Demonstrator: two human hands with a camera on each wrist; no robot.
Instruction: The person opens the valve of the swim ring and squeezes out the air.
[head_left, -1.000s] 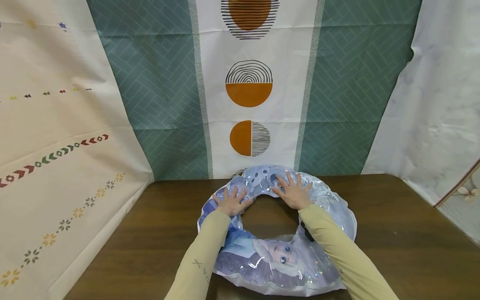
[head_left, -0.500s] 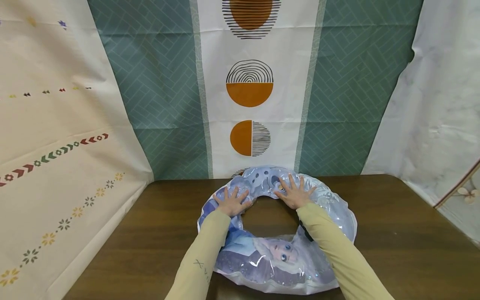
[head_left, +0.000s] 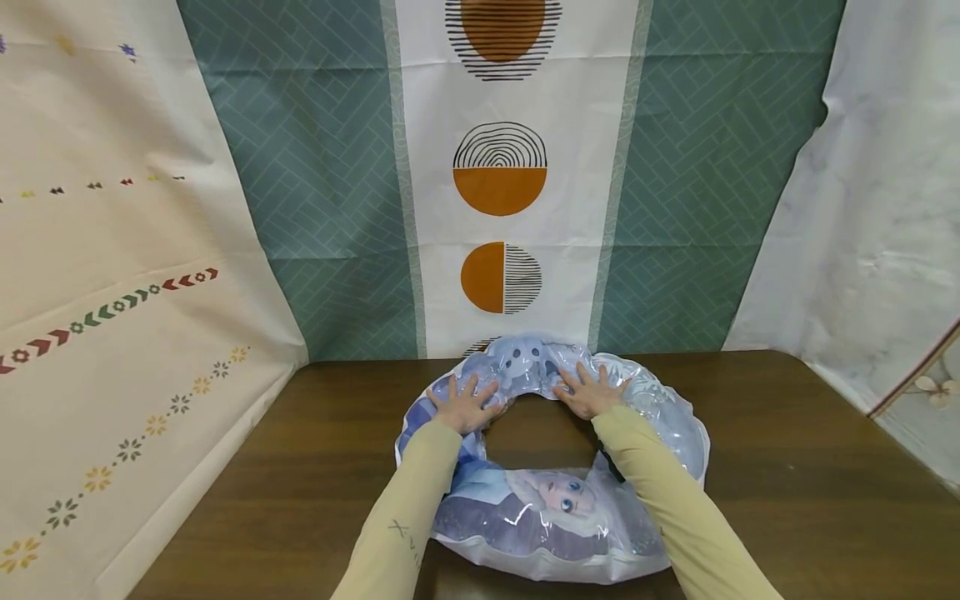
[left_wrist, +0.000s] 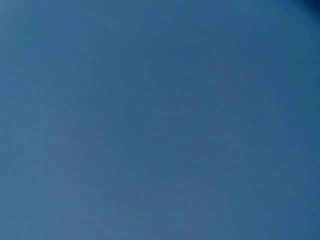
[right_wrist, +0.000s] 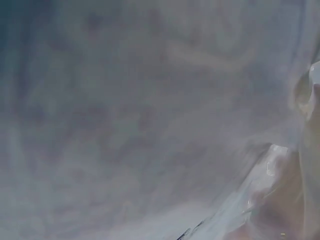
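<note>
An inflatable swim ring (head_left: 517, 533) with a printed cartoon face lies on the brown table, puffed up and shiny, its hole towards the back. On its left side rests my left hand (head_left: 462, 407), fingers spread flat. My right hand (head_left: 590, 393) presses on the back right part of the ring, fingers also spread. The left wrist view is filled by blurred blue, close against the lens. In the right wrist view the ring's greyish plastic (right_wrist: 150, 125) covers most of the picture, with a clear crinkled edge (right_wrist: 260, 185) at lower right.
The dark wooden table (head_left: 315, 467) reaches back to a green and white patterned cloth (head_left: 510, 275). A cream cloth (head_left: 150, 350) with printed flowers hangs along the left, and a pale marbled cloth (head_left: 847, 275) along the right.
The right hand and forearm have shifted slightly, and the ring's front and right edges have drawn in a little. The left hand stays in place.
</note>
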